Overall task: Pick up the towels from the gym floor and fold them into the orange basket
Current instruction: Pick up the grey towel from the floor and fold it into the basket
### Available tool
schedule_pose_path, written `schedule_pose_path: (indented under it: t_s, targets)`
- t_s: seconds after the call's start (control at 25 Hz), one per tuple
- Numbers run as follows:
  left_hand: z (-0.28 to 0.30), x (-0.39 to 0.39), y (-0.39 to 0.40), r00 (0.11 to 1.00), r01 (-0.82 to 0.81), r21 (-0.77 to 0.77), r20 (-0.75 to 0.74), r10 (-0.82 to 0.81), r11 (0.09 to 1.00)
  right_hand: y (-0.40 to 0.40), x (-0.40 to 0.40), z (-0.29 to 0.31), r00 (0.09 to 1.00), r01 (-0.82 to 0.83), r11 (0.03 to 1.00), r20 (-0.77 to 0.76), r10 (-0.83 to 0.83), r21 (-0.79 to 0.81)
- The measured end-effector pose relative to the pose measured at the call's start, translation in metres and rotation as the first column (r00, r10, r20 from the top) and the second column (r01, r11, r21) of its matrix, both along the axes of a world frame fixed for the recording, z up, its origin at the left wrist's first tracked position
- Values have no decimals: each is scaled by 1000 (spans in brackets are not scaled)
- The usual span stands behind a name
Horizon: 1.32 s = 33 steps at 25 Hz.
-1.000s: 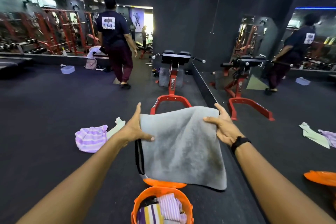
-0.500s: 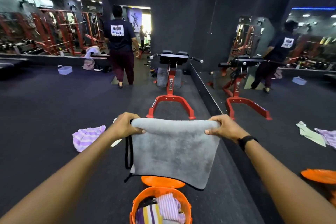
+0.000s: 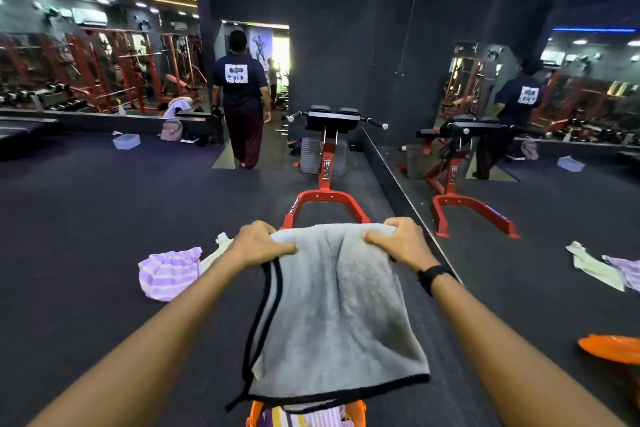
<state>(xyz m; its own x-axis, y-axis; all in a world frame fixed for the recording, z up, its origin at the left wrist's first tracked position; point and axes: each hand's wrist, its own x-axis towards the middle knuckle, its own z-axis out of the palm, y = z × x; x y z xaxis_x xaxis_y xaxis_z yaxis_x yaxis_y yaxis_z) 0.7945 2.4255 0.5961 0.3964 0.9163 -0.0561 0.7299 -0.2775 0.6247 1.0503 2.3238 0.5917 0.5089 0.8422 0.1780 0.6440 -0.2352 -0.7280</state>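
A grey towel (image 3: 332,315) with a dark edge hangs in the lower middle of the frame, held up by its top fold between both hands. The left hand (image 3: 258,243) grips the towel's upper left corner, fingers curled over the fold and thumb lying across the near face. The right hand (image 3: 398,241) grips the upper right corner the same way, with a black band on its wrist. The two hands sit fairly near each other, and the cloth bunches a little between them. From that top fold the towel drops toward the bottom of the frame, doubled over, its dark edge running down the left side and across the bottom.

Right under the towel's lower edge, at the bottom centre, the rim of the orange basket (image 3: 356,414) shows, with striped cloth (image 3: 304,419) inside it. The towel covers most of the basket; whether they touch cannot be told.

On the dark floor (image 3: 86,218) at left of centre lies a purple striped towel (image 3: 169,274), with a pale towel (image 3: 218,250) just beside it, partly behind the left wrist. A red bench machine (image 3: 325,191) stands beyond the hands, and a person in a dark shirt (image 3: 240,97) stands farther back.
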Motion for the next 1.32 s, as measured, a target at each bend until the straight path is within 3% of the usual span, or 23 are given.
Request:
schedule_pose_path:
  t_s: [0.08, 0.16, 0.2, 0.28, 0.4, 0.48, 0.56, 0.64, 0.76, 0.88, 0.96, 1.0, 1.08, 1.16, 1.2, 1.24, 1.32]
  targets:
    - [7, 13, -12, 970, 24, -218, 243, 30, 976, 5, -23, 8, 983, -166, 984, -70, 171, 71]
    - [18, 21, -26, 868, 120, -432, 482, 116, 894, 4, -43, 13, 916, -346, 923, -150, 371, 168]
    - [22, 24, -31, 823, 195, -511, 549, 143, 837, 2, -50, 15, 882, -404, 891, -168, 439, 207]
    - [27, 29, -34, 827, 277, -557, 554, 102, 783, 0, -58, 16, 811, -519, 828, -182, 556, 215]
    - [16, 28, -26, 904, 106, -465, 412, 109, 879, -5, -57, 10, 677, -721, 692, -178, 715, 35]
    - [9, 21, -22, 883, 145, -413, 464, 71, 899, -10, -56, 7, 687, -706, 706, -184, 703, 61]
    - [8, 11, -18, 794, 353, -365, 605, -69, 861, -12, -47, 4, 832, -459, 846, -202, 516, 271]
    - [16, -1, -14, 675, 528, -273, 710, -202, 804, -16, -31, 1, 899, -294, 891, -218, 381, 346]
    - [32, -15, -4, 512, 599, -161, 830, -220, 784, -20, -18, -4, 807, -523, 839, -228, 545, 153]
    - [39, -27, 1, 386, 542, -96, 911, -145, 835, -25, -7, -16, 785, -610, 787, -213, 582, -95]
    - [32, -37, 3, 325, 509, -100, 942, -83, 855, -32, 2, -27, 746, -643, 746, -367, 556, -176]
    - [26, -42, 5, 311, 485, -114, 949, -49, 867, -36, 4, -30, 698, -649, 752, -480, 532, -111]
    - [15, -50, 6, 332, 407, -162, 943, 20, 899, -38, 10, -34, 552, -508, 848, -699, 455, 150]
    - [5, -56, 8, 348, 371, -223, 934, 87, 901, -31, 13, -30, 410, -244, 905, -809, 422, 349]
    - [0, -58, 9, 352, 377, -259, 928, 121, 890, -26, 12, -25, 420, -144, 913, -812, 405, 381]
    - [-4, -61, 11, 398, 370, -291, 908, 133, 882, -21, 9, -15, 486, -82, 920, -790, 373, 383]
    - [-5, -65, 17, 608, 282, -364, 784, 129, 888, -12, 4, 9, 707, -54, 935, -648, 284, 351]
